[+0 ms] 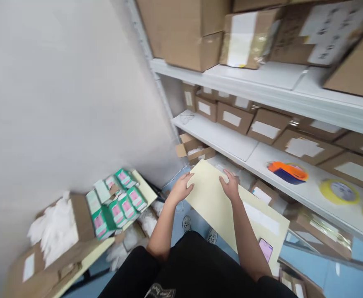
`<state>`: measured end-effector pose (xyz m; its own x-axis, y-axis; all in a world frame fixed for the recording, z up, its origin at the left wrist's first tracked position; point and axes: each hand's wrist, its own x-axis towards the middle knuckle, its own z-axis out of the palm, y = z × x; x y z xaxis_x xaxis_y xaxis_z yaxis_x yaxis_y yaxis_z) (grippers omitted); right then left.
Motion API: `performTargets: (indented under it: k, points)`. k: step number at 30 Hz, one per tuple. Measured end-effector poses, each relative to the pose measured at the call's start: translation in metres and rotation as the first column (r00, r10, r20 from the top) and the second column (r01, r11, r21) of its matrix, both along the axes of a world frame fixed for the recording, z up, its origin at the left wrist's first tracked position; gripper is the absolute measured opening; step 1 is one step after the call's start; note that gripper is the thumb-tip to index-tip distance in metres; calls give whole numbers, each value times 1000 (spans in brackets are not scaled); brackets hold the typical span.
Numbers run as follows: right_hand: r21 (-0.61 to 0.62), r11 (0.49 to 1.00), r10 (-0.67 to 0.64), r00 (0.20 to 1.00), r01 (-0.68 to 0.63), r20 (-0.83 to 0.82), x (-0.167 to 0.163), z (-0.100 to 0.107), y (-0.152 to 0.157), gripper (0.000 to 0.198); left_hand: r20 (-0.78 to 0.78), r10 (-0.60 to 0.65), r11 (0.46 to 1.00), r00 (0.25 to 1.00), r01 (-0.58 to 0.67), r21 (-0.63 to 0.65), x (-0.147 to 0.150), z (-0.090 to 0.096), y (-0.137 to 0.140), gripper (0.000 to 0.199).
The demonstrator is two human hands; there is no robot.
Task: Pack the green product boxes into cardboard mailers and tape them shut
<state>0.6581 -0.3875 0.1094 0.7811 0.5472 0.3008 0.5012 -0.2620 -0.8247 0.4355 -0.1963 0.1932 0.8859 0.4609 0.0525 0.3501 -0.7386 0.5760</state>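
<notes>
A pale yellow tabletop (210,198) stretches in front of me, below the shelves. At its left edge is my left hand (182,188), thumb and fingers apart, with nothing seen in it. My right hand (230,186) is over the far side of the same top, its fingers spread and no object between them. Whether either palm presses on the surface I cannot tell. Nearer my right forearm, a white paper strip (262,217) and a phone with a pink screen (265,249) lie on the tabletop.
Shelves (231,142) hold labelled cardboard boxes (265,125), an orange and blue tape dispenser (288,171) and yellow tape rolls (339,191). To the left, green and pink packs (127,209) lie beside a carton (82,217) stuffed with white material (57,227). A wall (75,103) rises behind.
</notes>
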Motion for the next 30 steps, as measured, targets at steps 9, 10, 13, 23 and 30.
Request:
performTargets:
  k: [9,10,13,23,30]
  points:
    - [-102,877,461,882,-469,-95,-140,-34,124,48,0,346,938,938,-346,12,-132,-13,53,58]
    - [-109,861,488,868,-496,-95,-155,-35,140,49,14,384,923,923,-384,10,-151,-16,62,58]
    - [-121,816,559,825,-565,-87,-202,-37,189,52,34,497,868,867,-497,-14,-213,-31,91,57]
    - [-126,672,721,683,-730,-113,-353,-42,350,57,-33,775,612,631,-763,-208,-393,-108,203,60]
    - [-131,553,753,560,-823,-346,-457,-78,410,56,-222,891,329,396,-901,-284,-458,-185,177,66]
